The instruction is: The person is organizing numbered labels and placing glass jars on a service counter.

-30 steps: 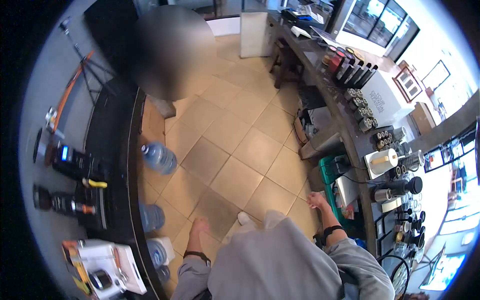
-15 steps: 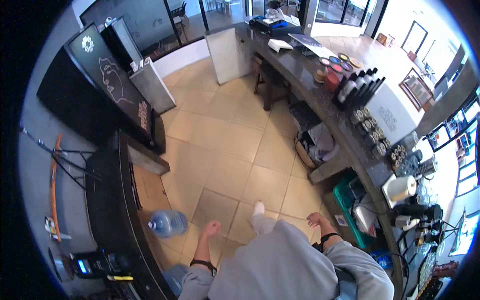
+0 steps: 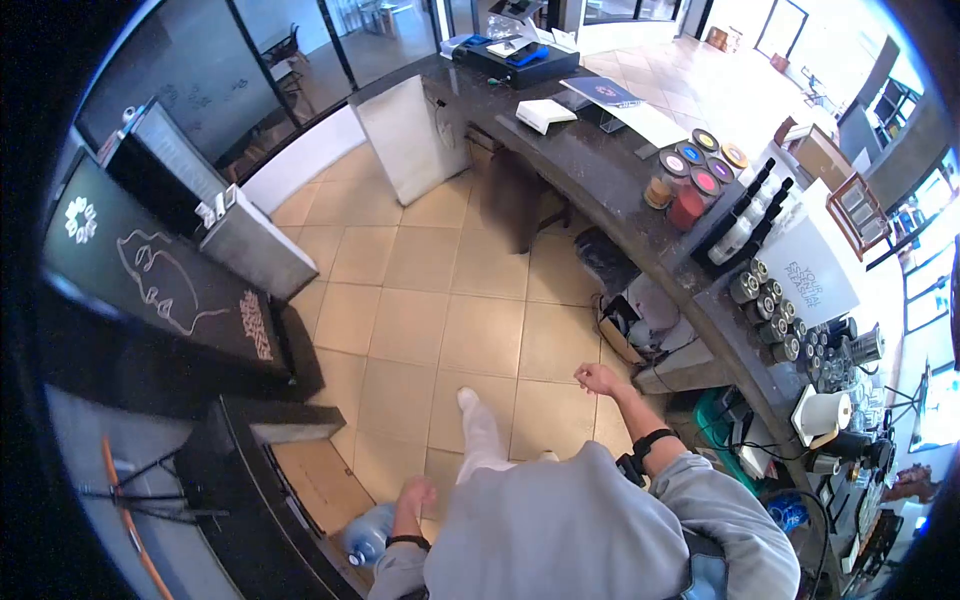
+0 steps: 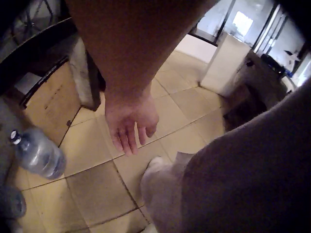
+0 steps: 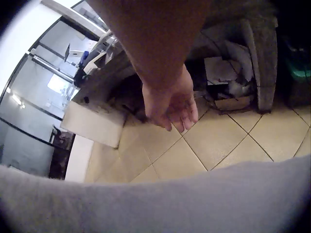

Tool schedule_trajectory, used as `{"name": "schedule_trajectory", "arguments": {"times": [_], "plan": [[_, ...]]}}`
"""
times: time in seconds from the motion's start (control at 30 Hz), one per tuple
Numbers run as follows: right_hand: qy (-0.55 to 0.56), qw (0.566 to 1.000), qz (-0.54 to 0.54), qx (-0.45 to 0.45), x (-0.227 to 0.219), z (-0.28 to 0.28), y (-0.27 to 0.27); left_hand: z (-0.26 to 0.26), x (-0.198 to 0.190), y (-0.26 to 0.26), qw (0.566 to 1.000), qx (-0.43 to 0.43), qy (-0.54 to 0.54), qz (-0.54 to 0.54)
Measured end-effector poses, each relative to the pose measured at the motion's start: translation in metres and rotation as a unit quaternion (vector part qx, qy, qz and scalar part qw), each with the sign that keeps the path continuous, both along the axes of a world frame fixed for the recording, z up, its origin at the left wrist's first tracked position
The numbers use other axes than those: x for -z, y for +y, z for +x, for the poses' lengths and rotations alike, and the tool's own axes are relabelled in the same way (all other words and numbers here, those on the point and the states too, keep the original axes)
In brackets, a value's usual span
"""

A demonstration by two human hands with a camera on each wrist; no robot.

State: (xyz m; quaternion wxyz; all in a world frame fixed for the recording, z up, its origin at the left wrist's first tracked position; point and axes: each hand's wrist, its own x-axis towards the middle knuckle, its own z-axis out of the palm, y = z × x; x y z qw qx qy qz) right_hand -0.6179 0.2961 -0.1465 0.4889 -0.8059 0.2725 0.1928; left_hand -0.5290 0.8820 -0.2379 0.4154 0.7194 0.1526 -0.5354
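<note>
**Desk:** What are your hands doing as you are walking behind the counter (image 3: pixel 590 175)?

**Caption:** Your left hand (image 4: pixel 130 119) is hanging empty, fingers relaxed and pointing down at the tiled floor (image 3: pixel 440 300). Your right hand (image 5: pixel 170 104) is swinging empty too, fingers loosely curled, gripping nothing. The thing nearest your left hand is the water jug (image 4: pixel 36 153): it is lying on its side on the tiles, well away from the counter, just beside the dark cabinet (image 3: pixel 250 470) across the aisle.

**Desk:** And what could go wrong from here?

**Caption:** You are striding with one foot (image 3: pixel 468 400) forward, and that jug looks round and free to roll; a clipped heel could, I judge, be sending it under your step. On the counter side, your right hand is passing near the clutter tucked under the counter (image 5: pixel 228 80), so a wide swing could be catching it.

**Desk:** Anything further out?

**Caption:** On top of the counter, bottles (image 3: pixel 740 215) and small tins (image 3: pixel 775 315) are standing in close rows, well apart from both hands. A bump against the counter could be toppling them, though nothing is touching them now.
</note>
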Motion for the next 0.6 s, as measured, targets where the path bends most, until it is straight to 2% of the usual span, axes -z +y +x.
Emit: {"name": "schedule_trajectory", "arguments": {"times": [0.07, 0.1, 0.13, 0.17, 0.2, 0.23, 0.27, 0.3, 0.43, 0.53, 0.6], "plan": [[0.016, 1.0, -0.017, -0.002, 0.008, 0.019, -0.011, 0.067, 0.002, -0.024, 1.0, -0.01, -0.021, -0.011], [0.048, 0.998, -0.003, 0.027, 0.023, 0.019, -0.021, 0.106, 0.003, -0.039, 0.998, -0.03, -0.046, -0.02], [0.08, 0.995, 0.013, 0.055, 0.032, 0.02, -0.025, 0.145, 0.001, -0.058, 0.998, -0.001, -0.069, -0.008], [0.125, 0.99, 0.019, 0.066, 0.026, 0.024, -0.025, 0.178, -0.001, -0.075, 0.995, 0.026, -0.092, 0.003], [0.169, 0.982, 0.024, 0.079, 0.015, 0.029, -0.027, 0.219, 0.015, -0.088, 0.988, 0.077, -0.136, -0.009], [0.169, 0.981, 0.024, 0.088, 0.008, 0.035, -0.027, 0.257, 0.014, -0.106, 0.975, 0.129, -0.179, -0.019], [0.161, 0.973, 0.046, 0.159, 0.002, 0.038, -0.023, 0.287, 0.012, -0.122, 0.973, 0.146, -0.178, -0.015], [0.152, 0.959, 0.069, 0.229, 0.0, 0.04, -0.016, 0.317, -0.006, -0.149, 0.97, 0.165, -0.177, -0.009], [0.139, 0.937, 0.109, 0.301, 0.02, 0.058, -0.005, 0.407, -0.017, -0.224, 0.97, 0.174, -0.164, -0.05], [0.17, 0.912, 0.135, 0.348, 0.038, 0.074, -0.004, 0.451, -0.021, -0.276, 0.959, 0.204, -0.174, -0.097], [0.158, 0.902, 0.179, 0.36, 0.045, 0.09, -0.016, 0.48, -0.025, -0.299, 0.933, 0.293, -0.184, -0.098]]}}
